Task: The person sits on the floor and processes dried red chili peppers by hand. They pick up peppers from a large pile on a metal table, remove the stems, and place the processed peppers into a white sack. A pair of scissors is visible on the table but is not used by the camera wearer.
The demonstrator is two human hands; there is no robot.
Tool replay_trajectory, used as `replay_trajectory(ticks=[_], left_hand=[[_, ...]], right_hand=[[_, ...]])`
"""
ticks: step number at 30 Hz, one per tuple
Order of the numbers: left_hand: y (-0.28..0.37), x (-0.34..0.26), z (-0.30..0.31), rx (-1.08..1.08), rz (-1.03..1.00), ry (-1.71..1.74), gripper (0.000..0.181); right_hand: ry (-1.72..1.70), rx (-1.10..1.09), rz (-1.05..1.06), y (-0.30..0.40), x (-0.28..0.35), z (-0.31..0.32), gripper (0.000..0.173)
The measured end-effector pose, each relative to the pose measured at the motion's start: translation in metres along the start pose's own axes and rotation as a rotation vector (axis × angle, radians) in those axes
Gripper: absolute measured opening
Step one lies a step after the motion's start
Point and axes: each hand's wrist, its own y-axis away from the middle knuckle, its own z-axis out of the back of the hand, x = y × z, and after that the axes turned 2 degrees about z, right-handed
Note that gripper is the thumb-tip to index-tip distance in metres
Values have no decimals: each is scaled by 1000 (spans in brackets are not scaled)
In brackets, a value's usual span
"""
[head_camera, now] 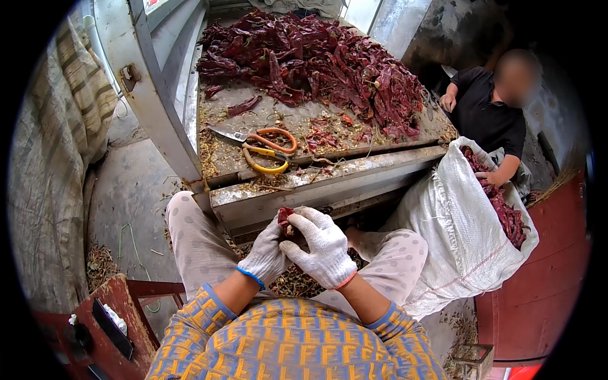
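A dark red dried chili pepper is pinched between my two gloved hands above my lap, its pale stem end towards me. My left hand, in a white knitted glove with a blue cuff, grips it from the left. From the right, my right hand, gloved in white with a pink cuff, has its fingers on the same pepper. Beyond the hands, orange-and-yellow-handled scissors lie spread on the worktop among scattered seeds. A large heap of dried chili peppers covers the worktop's far side.
At right a white woven sack holds more chilies, and a person in black has one hand inside it. A metal post stands left of the worktop. A worn red bench is at lower left. Plant scraps litter the floor.
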Motion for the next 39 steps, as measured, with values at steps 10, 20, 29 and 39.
replay_trajectory(ticks=[10, 20, 29, 39], left_hand=[[4, -2, -17, 135, -55, -127, 39], [6, 3, -27, 173, -114, -340, 67], [7, 6, -33, 123, -93, -411, 44], [1, 11, -20, 126, -259, -533, 40]], right_hand=[[-92, -133, -43, 2, -2, -10, 41], [61, -93, -51, 2, -4, 0, 26], [-121, -74, -282, 13, -9, -1, 28], [-35, -142, -183, 18, -11, -4, 23]])
